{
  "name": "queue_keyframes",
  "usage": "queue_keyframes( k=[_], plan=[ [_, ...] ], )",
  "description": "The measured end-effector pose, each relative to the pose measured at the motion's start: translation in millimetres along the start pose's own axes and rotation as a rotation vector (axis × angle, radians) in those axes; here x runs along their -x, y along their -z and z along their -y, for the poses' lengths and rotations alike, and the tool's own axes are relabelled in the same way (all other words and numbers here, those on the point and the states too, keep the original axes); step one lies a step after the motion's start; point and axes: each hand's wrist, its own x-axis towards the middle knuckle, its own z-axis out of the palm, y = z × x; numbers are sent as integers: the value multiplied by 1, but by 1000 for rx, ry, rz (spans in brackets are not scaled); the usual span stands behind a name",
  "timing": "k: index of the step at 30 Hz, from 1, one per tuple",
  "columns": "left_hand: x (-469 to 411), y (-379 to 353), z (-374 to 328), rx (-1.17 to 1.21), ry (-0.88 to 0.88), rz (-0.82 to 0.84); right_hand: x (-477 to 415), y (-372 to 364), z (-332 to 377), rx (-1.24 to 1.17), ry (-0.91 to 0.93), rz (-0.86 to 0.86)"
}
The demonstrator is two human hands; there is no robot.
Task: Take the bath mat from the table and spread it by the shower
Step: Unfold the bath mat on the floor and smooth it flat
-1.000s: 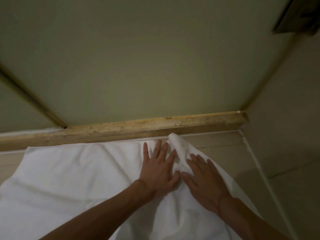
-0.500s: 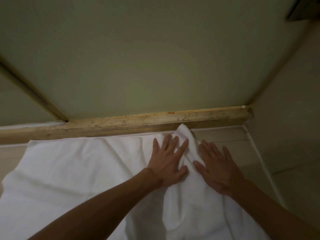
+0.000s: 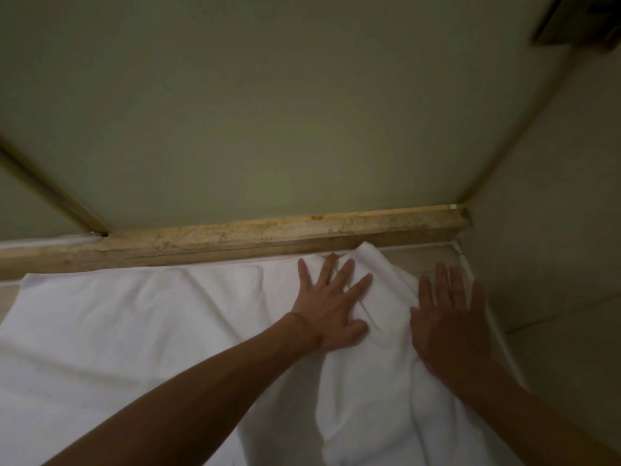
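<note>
The white bath mat (image 3: 134, 331) lies on the floor along the worn stone curb (image 3: 235, 237) of the shower. Its far right corner is creased and rumpled. My left hand (image 3: 331, 307) presses flat on the mat near that corner, fingers spread and straight. My right hand (image 3: 450, 324) lies flat on the mat's right edge, fingers straight and pointing toward the curb, partly over the floor tile. Both forearms reach in from the bottom of the view.
Beyond the curb stands the frosted shower glass (image 3: 285, 112), with a metal frame bar (image 3: 50, 193) at the left. A tiled wall (image 3: 554, 213) closes the right side, close to my right hand. Beige floor tile (image 3: 430, 260) shows between mat and wall.
Both hands have slid to the right over the mat; my right hand has moved farther right toward the wall, and the two hands are now apart. The folded corner has been pushed out flatter.
</note>
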Motion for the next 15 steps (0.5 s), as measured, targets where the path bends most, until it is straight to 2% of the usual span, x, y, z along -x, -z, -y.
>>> queue_keyframes(
  k=[3,7,9,12,15],
  plan=[
    [-5,5,-1,-36,-34,-5,1,1,-1,-18,-1,18],
    [-6,9,-6,-81,-78,-19,-1,4,1,-153,104,71],
    [-4,9,-9,-82,-87,-12,-3,11,3,-152,154,42],
    [1,7,-11,-70,-90,-53,-14,14,10,-36,313,53],
    [11,-3,-13,-24,-40,-113,-29,3,16,160,480,180]
  ],
)
